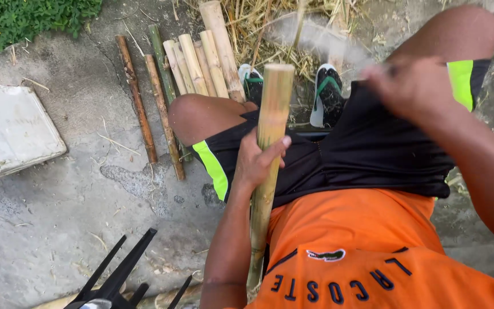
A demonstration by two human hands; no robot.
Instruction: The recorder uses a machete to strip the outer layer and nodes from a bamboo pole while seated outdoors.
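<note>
**Bamboo pole upright in the left hand**

The left hand (257, 162) wraps closed around a bamboo pole (270, 137), its long axis running near-vertical between the knees. The right hand (410, 86), raised right of the pole's top, is motion-blurred; its grip is unclear.

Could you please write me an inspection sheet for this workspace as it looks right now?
Surface: cracked concrete ground, strewn with straw bits.
Job's things: bamboo pole held upright; blurred thin tool.
Clutter: cut bamboo pieces lying side by side; white board; black pronged object.
Grippers: left hand wrapped around the pole; right hand raised, blurred, gripping the tool.
Cables: nothing seen.
Surroundings: green plants, dry straw.
</note>
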